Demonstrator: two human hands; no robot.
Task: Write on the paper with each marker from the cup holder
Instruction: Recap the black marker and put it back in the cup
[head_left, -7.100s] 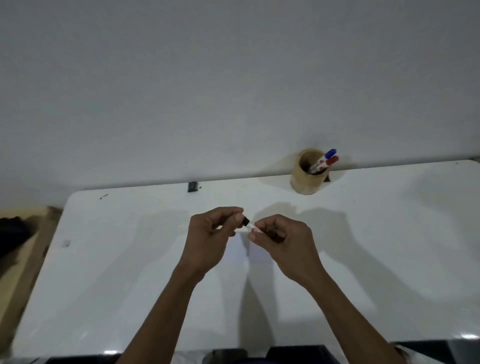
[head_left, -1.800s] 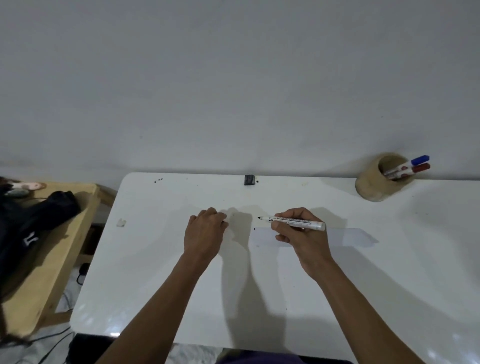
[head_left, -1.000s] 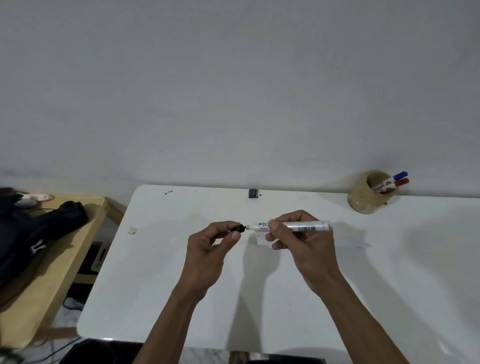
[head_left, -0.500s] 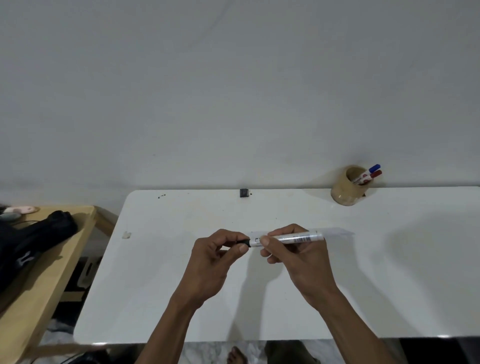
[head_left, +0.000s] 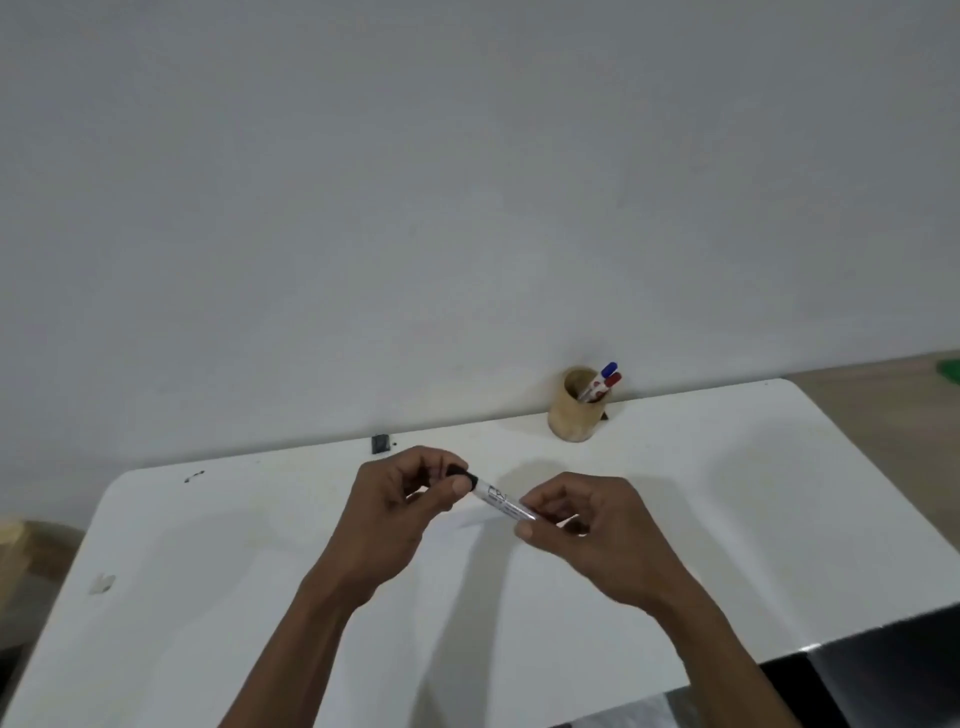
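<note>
Head view: white table (head_left: 727, 519), grey wall (head_left: 467, 182).

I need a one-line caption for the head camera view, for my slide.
Both hands hold a black-capped marker above the white table; two markers stand in the cup holder.

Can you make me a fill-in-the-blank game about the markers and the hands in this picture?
1. The black cap of the marker is pinched by the ____ hand.
2. The right hand grips the marker's white ____.
3. The cup holder has ____ markers in it.
4. Their caps are blue and ____.

Missing words: left; barrel; two; red
</note>
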